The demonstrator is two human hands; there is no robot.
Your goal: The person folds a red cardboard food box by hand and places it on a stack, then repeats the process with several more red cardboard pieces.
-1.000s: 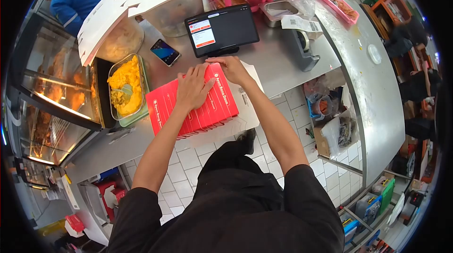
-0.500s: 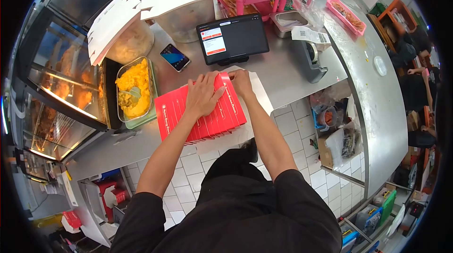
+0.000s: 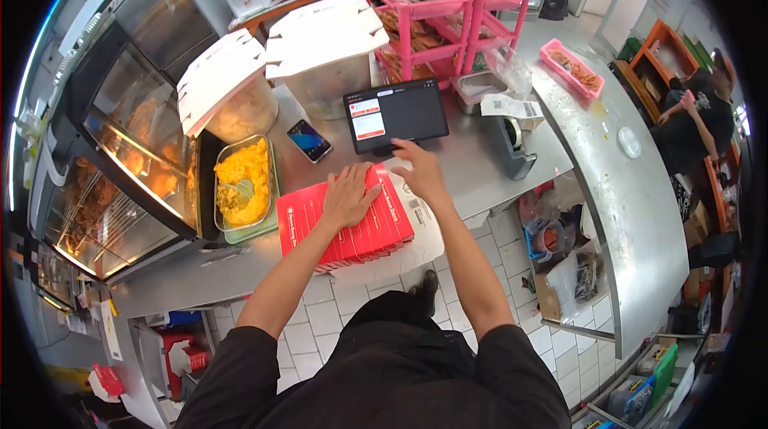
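A stack of flat red printed cardboard boxes (image 3: 308,225) lies at the counter's front edge, partly over it. My left hand (image 3: 352,197) rests flat on top, its fingers spread. To the right of the stack, a white cardboard sheet (image 3: 428,229) with dark print sticks out from under it. My right hand (image 3: 422,175) is raised over that sheet's far end, fingers apart with nothing in them, one fingertip overlapping the tablet's lower edge. The tablet (image 3: 412,113) stands lit just beyond. A phone (image 3: 309,141) lies to its left.
At left, a tray of yellow food (image 3: 242,185) stands beside a lit glass food warmer (image 3: 136,145). White flat cartons (image 3: 324,29) cover tubs at the back, beside pink racks (image 3: 436,21). A receipt printer (image 3: 512,149) stands right. Another person (image 3: 696,109) is at far right.
My right hand has left the stack's far right corner, moving up toward the tablet with its fingers opened. My left hand stays on the boxes. The view has tilted up somewhat.
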